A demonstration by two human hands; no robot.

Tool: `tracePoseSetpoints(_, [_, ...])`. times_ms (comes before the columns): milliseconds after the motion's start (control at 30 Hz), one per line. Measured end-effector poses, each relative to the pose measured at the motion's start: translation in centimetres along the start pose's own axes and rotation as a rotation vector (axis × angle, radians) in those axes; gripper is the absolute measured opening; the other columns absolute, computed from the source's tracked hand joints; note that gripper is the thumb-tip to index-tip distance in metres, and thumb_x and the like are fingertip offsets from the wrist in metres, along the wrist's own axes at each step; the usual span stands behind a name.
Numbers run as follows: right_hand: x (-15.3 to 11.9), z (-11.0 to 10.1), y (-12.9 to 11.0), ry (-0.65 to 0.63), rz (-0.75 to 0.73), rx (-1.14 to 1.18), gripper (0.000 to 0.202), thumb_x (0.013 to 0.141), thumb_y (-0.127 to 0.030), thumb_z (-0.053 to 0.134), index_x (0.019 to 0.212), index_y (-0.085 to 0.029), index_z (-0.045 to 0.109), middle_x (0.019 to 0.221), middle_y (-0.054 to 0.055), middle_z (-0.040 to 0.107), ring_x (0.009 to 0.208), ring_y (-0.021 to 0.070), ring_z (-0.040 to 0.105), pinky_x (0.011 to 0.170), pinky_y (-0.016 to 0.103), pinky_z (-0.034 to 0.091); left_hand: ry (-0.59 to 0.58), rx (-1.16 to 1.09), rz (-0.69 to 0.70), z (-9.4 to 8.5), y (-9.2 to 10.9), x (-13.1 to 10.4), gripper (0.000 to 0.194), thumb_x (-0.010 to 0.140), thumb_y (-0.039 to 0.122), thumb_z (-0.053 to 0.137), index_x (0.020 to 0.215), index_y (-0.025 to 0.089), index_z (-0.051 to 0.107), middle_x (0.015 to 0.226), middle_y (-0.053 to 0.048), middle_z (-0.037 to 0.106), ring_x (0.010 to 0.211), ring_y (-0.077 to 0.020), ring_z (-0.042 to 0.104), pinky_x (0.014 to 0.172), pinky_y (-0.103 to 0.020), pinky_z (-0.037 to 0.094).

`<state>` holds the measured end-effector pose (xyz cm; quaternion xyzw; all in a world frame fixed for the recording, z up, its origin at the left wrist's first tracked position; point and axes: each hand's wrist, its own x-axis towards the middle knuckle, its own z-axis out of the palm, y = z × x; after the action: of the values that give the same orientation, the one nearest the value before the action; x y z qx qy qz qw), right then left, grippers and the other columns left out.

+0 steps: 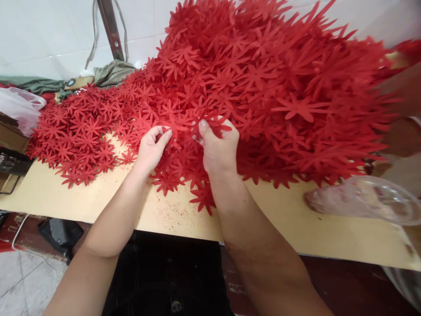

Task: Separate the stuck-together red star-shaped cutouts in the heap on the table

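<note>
A big heap of red many-petalled flower cut-outs [256,74] covers much of the table. In front of it, my left hand [154,144] pinches the petal tip of a red cut-out between thumb and forefinger. My right hand [219,142] is closed on another red flower cut-out [224,128], its thumb pressed on top and petals showing past the fingers. Red petals lie between the two hands, and I cannot tell whether they join the held pieces or belong to the heap behind. Beneath the hands, a few loose cut-outs [204,197] rest near the front edge.
A clear plastic cup [368,199] lies on its side on the pale tabletop [279,219] at right. Red crumbs are scattered near the front. Grey-green cloth [113,72] and a metal post [112,30] stand behind; a white plastic bag [21,107] is at left.
</note>
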<state>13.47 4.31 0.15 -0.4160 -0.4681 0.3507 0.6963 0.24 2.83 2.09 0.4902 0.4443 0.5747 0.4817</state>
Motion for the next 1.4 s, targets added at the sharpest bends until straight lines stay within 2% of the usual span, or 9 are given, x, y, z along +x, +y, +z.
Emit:
tracePoseSetpoints(367, [-0.4,0.5,-1.1,-0.038,0.040,-0.024,0.043,0.076,-0.059,0.058,0.062,-0.021,0.046,0.054,-0.006,0.043,0.047,0.0058,0.038,0.048,0.023,0.037,-0.032,0.014,0.023,-0.1,0.9,-0.4,0.028,0.075,0.042,0.069,0.066,0.019,0.056,0.056,0.005,0.045,0.053,-0.0070,0.041,0.056,-0.023,0.037])
tracePoseSetpoints(567, [-1.0,0.8,-1.8,-0.141,-0.057,-0.090,0.045,0.069,-0.053,0.069,0.055,-0.019,0.044,0.054,-0.006,0.040,0.053,0.0065,0.039,0.056,0.024,0.039,-0.126,-0.059,-0.022,0.6,1.2,-1.0,0.037,0.058,0.048,0.079,0.069,0.018,0.061,0.064,0.005,0.056,0.058,-0.0058,0.048,0.060,-0.021,0.041])
tracePoseSetpoints(733, [-1.1,1.0,-2.1,-0.249,-0.028,-0.066,0.049,0.072,-0.061,0.061,0.056,-0.019,0.041,0.054,-0.006,0.038,0.053,0.0059,0.035,0.053,0.023,0.035,0.009,-0.145,-0.097,1.0,1.4,-1.4,0.022,0.065,0.031,0.078,0.071,0.017,0.062,0.066,0.004,0.062,0.061,-0.0064,0.054,0.060,-0.019,0.043])
tracePoseSetpoints(867, [-1.3,1.2,-2.4,-0.288,-0.006,-0.037,0.049,0.073,-0.063,0.058,0.057,-0.019,0.043,0.055,-0.006,0.037,0.053,0.0053,0.034,0.052,0.022,0.034,0.107,-0.309,-0.165,1.2,1.5,-1.2,0.017,0.070,0.019,0.072,0.068,0.017,0.056,0.056,0.008,0.054,0.045,-0.0023,0.044,0.047,-0.016,0.036])
tracePoseSetpoints(1067, [-0.1,0.3,-0.6,-0.053,0.018,0.049,0.036,0.076,-0.053,0.062,0.068,-0.021,0.049,0.060,-0.006,0.044,0.053,0.0058,0.044,0.054,0.022,0.044,0.262,-0.524,-0.269,-0.8,2.3,0.1,0.039,0.077,0.024,0.067,0.058,0.019,0.033,0.042,0.012,0.024,0.033,-0.0014,0.021,0.036,-0.017,0.020])
tracePoseSetpoints(1133, [0.6,-0.4,0.4,0.021,0.000,0.039,0.029,0.076,-0.048,0.064,0.078,-0.022,0.053,0.069,-0.003,0.053,0.061,0.0082,0.054,0.063,0.027,0.051,0.302,-0.514,-0.246,-1.4,2.6,0.4,0.039,0.078,0.027,0.067,0.059,0.019,0.034,0.042,0.012,0.024,0.034,-0.0012,0.022,0.036,-0.016,0.020])
tracePoseSetpoints(1233, [1.2,-1.3,1.4,-0.004,-0.117,-0.102,0.034,0.075,-0.044,0.066,0.101,-0.025,0.057,0.098,0.004,0.061,0.088,0.0162,0.062,0.083,0.039,0.054,0.285,-0.397,-0.245,-1.3,2.7,0.4,0.030,0.075,0.036,0.070,0.069,0.019,0.046,0.045,0.011,0.029,0.036,-0.0015,0.028,0.036,-0.016,0.022])
tracePoseSetpoints(1333, [1.0,-1.7,1.2,-0.055,-0.328,-0.369,0.050,0.077,-0.045,0.063,0.122,-0.028,0.052,0.122,0.009,0.053,0.116,0.0258,0.053,0.097,0.051,0.045,0.210,-0.346,-0.300,-0.6,2.5,0.1,0.029,0.078,0.045,0.064,0.078,0.018,0.054,0.051,0.008,0.041,0.041,-0.0028,0.040,0.040,-0.016,0.030])
tracePoseSetpoints(1400, [0.5,-1.6,0.5,-0.054,-0.440,-0.510,0.049,0.080,-0.046,0.059,0.125,-0.029,0.051,0.126,0.010,0.051,0.123,0.0291,0.047,0.101,0.057,0.037,0.165,-0.374,-0.295,-0.5,2.3,-0.1,0.022,0.081,0.039,0.060,0.082,0.018,0.056,0.059,0.006,0.050,0.047,-0.0041,0.048,0.046,-0.017,0.037])
